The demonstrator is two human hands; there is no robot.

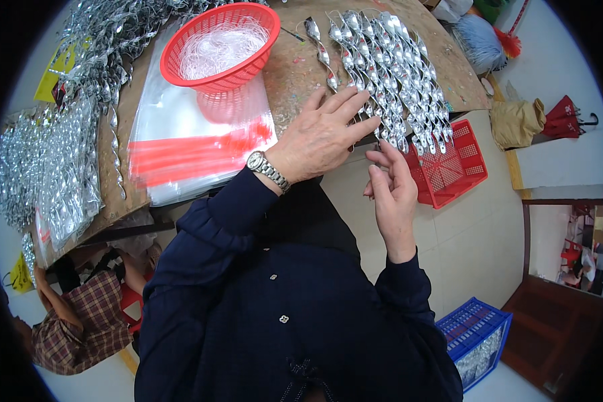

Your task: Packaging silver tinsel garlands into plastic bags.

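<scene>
Silver twisted spiral strips [392,74] lie side by side in a row on the brown table, their lower ends hanging over its front edge. One strip [321,53] lies a little apart, left of the row. My left hand [321,137], with a metal wristwatch, rests palm down with fingers spread across the left strips. Below the table edge my right hand [392,194] has its fingers curled, thumb toward the index finger, close to the lower end of one strip. Whatever those fingertips pinch is too small to make out.
A red basket [171,57] of pale thin strings stands on clear plastic bags [167,120] with red bands. More silver strips [47,154] are heaped left. A red crate [472,161] sits beyond the table edge, a blue crate [476,342] lower right. A person in plaid [80,321] sits lower left.
</scene>
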